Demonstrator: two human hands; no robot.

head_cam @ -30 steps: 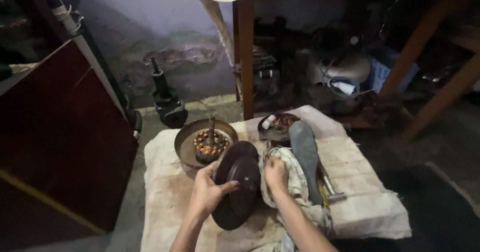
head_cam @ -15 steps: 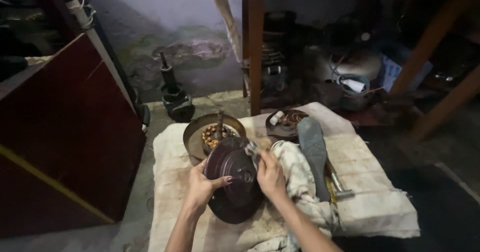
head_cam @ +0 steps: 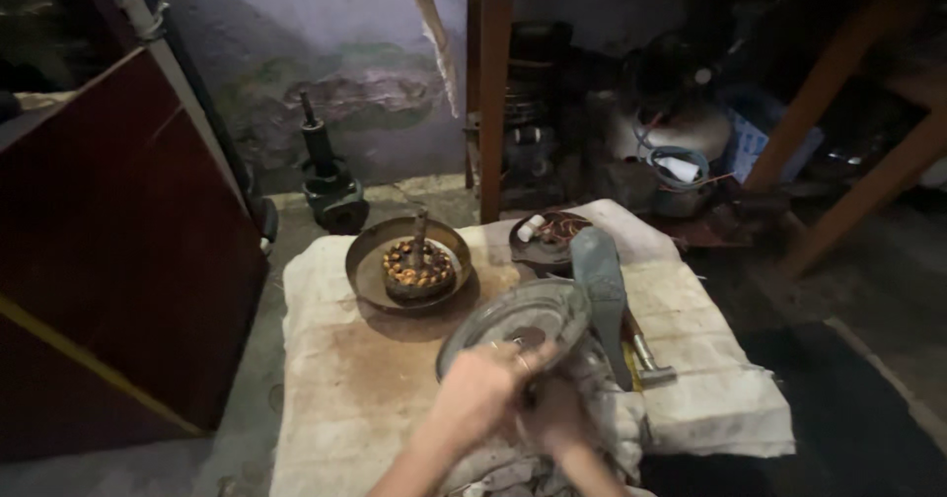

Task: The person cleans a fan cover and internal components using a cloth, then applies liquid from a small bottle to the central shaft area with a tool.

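Observation:
A round metal cover, like a dish, is tilted up over the white cloth with its pale shiny face toward me. My left hand grips its near rim. My right hand is pressed against the left one at the same rim, just below the cover, over a crumpled rag. Beyond the cover, a shallow metal bowl holds a motor core with copper windings and an upright shaft.
A grey blade lies right of the cover, with a metal tool beside it and a small dark wired part behind. A dark red panel stands at left. Table legs, machine parts and clutter fill the back.
The cover was held with its dark side facing me; it has been turned over so the shiny face shows. Both hands have drawn closer together at its near rim.

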